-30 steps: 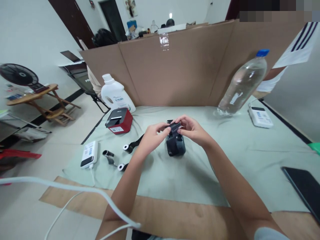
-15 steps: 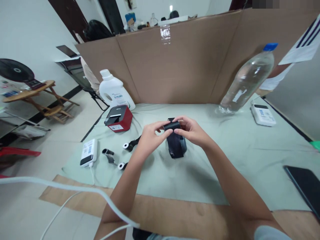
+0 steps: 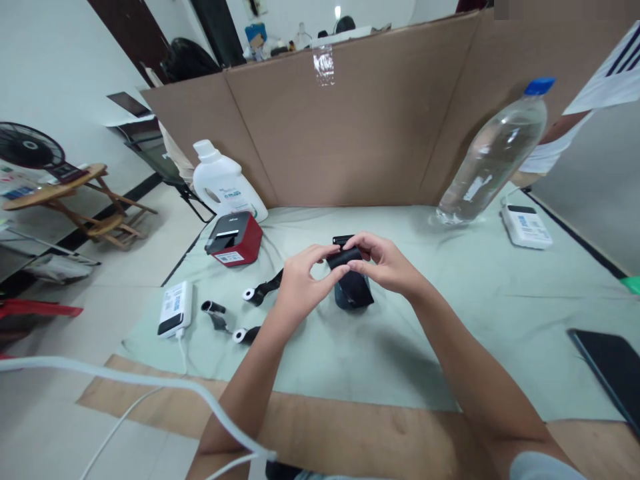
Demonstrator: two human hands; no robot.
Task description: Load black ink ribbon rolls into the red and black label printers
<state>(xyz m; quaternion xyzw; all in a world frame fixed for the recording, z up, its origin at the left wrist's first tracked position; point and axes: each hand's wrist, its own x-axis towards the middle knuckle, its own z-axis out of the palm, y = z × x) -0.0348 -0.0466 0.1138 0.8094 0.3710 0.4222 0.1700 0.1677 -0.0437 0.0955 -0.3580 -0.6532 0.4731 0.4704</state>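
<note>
My left hand (image 3: 299, 283) and my right hand (image 3: 385, 265) meet over the middle of the pale green cloth (image 3: 450, 313). Both pinch the top of a small black device with a black strap (image 3: 353, 287), whose lower part rests on the cloth. My fingers are curled and pressed on a black roll-like part at its top edge. To the left of my left hand lie two black strap pieces with white round ends (image 3: 260, 293) and a small black cylinder (image 3: 214, 308).
A red and black label printer (image 3: 233, 238) and a white jug (image 3: 223, 187) stand at back left, a white power bank (image 3: 173, 308) with cable at left. A clear water bottle (image 3: 493, 157) and white device (image 3: 526, 227) are back right. A dark phone (image 3: 607, 367) lies right. Cardboard walls (image 3: 350, 133) stand behind. Another person's sleeve (image 3: 607, 73) is far right.
My fingers have shifted on the top of the black device, turning and rolling its strap part; the device has tilted slightly. My view has drifted a little.
</note>
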